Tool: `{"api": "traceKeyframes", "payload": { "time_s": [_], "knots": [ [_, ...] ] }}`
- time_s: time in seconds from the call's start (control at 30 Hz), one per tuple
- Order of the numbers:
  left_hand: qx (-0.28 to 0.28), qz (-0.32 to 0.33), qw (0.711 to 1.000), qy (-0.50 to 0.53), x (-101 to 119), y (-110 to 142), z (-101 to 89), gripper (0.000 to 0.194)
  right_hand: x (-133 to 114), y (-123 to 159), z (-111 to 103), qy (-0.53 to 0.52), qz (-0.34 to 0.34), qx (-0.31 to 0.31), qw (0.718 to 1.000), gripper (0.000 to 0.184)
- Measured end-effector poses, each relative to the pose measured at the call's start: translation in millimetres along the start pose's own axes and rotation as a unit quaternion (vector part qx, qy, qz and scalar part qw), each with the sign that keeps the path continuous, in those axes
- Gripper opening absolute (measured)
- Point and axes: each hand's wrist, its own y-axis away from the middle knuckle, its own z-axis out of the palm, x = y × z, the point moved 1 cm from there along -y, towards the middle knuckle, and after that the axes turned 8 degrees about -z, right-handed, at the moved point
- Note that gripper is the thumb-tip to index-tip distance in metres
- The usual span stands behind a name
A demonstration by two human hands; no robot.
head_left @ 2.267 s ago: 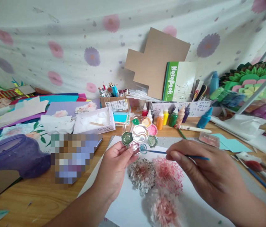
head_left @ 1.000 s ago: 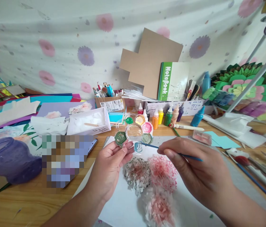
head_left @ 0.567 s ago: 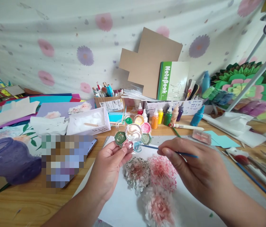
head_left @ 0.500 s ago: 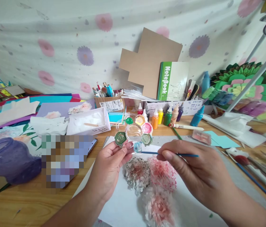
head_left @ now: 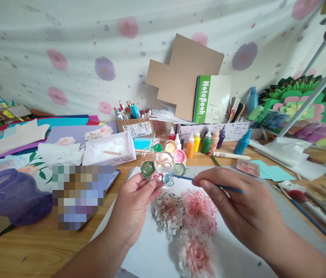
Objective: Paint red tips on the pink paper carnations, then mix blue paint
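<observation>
My left hand [head_left: 138, 195] is closed on the lower left edge of a clear, flower-shaped paint palette [head_left: 163, 160]. Its wells hold green, cream, pink, grey-green and blue paint. Between the thumb and fingers of my right hand [head_left: 235, 200] is a thin blue paintbrush [head_left: 187, 178], its tip at the blue well on the palette's lower right. Beneath both hands lies white paper [head_left: 139, 247] bearing three ruffled flowers: one with dark edges [head_left: 168, 214], one with pink-red edges [head_left: 200, 210] and a pale one with a pink middle [head_left: 196, 255].
Several paint bottles [head_left: 206, 143] stand behind the palette. A white box [head_left: 107, 148] and a blurred-out phone [head_left: 84, 200] are at left, beside a purple container [head_left: 12, 197]. Brushes [head_left: 316, 216] lie at right, near a lamp stand [head_left: 310, 88].
My right hand has raised the brush slightly, and its tip has moved up along the blue well. My left hand holds the palette in nearly the same place.
</observation>
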Motion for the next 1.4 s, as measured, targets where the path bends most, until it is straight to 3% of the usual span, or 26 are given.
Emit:
{"api": "traceKeyframes", "payload": {
  "time_s": [1.4],
  "knots": [
    [-0.007, 0.002, 1.0, -0.005, -1.0, -0.9, -2.1, 0.022, 3.8, 2.6, 1.5, 0.001, -0.005, 0.017, 1.0, 0.016]
  ]
}}
